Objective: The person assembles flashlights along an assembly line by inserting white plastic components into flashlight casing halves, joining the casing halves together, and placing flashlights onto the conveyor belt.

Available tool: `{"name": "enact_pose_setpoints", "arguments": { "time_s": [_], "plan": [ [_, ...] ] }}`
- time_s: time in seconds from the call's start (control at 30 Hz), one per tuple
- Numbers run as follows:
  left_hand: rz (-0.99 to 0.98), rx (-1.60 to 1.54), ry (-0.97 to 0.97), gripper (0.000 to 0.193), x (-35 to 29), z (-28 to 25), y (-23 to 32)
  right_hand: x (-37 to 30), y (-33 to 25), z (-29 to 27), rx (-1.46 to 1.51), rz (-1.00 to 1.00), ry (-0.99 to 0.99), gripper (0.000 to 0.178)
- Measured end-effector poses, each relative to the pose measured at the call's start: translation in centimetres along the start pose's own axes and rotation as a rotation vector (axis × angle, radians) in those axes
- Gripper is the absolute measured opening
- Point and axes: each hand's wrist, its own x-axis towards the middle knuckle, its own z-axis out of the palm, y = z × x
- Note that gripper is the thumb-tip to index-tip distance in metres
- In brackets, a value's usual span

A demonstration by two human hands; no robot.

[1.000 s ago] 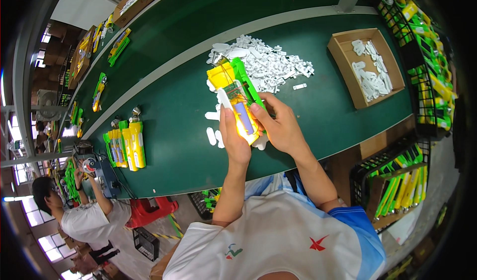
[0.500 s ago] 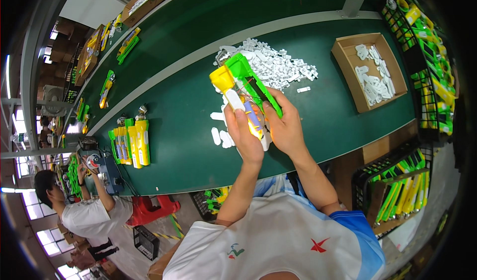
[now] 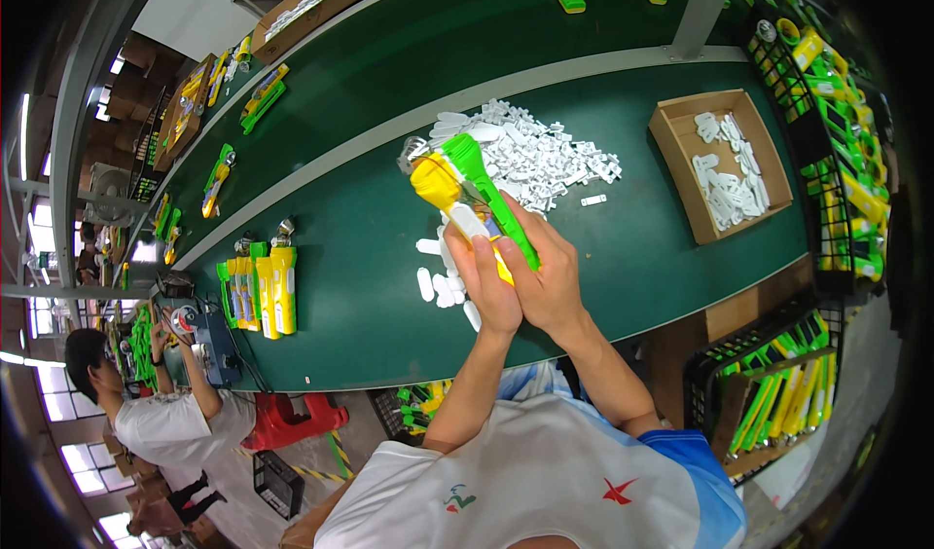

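Observation:
Between my two hands is a flashlight in two body halves, held over the green table. My left hand (image 3: 491, 286) is closed around the yellow half (image 3: 435, 183), which has a white switch piece (image 3: 468, 221) on its face. My right hand (image 3: 550, 274) grips the green half (image 3: 473, 166) along its side. The halves lie close together with a narrow gap; a bit of the purple part inside shows, the rest is hidden by my fingers. A shiny reflector (image 3: 413, 153) sticks out at the head end. Behind it spreads a heap of small white plastic parts (image 3: 545, 155).
An open cardboard box (image 3: 678, 174) of white parts stands right, beside black crates (image 3: 827, 242) of flashlights. Several yellow and green flashlights (image 3: 265, 291) line up at left. A metal rail (image 3: 389, 126) crosses behind the heap. A co-worker (image 3: 180, 418) sits far left by a blue machine (image 3: 216, 340).
The green half has come against the yellow half, covering most of the wires and inner parts that showed between them. My hands have drawn together.

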Motion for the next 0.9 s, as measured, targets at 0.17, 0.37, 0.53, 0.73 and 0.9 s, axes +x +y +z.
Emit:
{"name": "enact_pose_setpoints", "arguments": {
  "time_s": [0.17, 0.37, 0.53, 0.73, 0.9],
  "plan": [
    [-0.054, -0.123, -0.002, 0.040, -0.6, 0.7, 0.1, -0.5, 0.8, 0.7, 0.266, 0.066, 0.068, 0.040],
    [-0.055, -0.211, -0.071, 0.046, 0.0, 0.8, 1.7, -0.7, 0.8, 1.2, 0.273, -0.045, 0.066, 0.037],
    [-0.084, -0.314, -0.111, 0.053, 0.2, 0.9, 2.2, -0.8, 0.9, 0.9, 0.311, -0.059, 0.083, 0.034],
    [-0.044, -0.432, -0.158, 0.055, 0.1, 0.8, 1.7, -1.1, 1.1, 1.4, 0.351, -0.119, 0.175, 0.031],
    [-0.088, -0.426, -0.116, 0.056, -0.4, 1.2, 2.1, -1.7, 1.5, 1.6, 0.365, -0.131, 0.236, 0.031]
  ]
}}
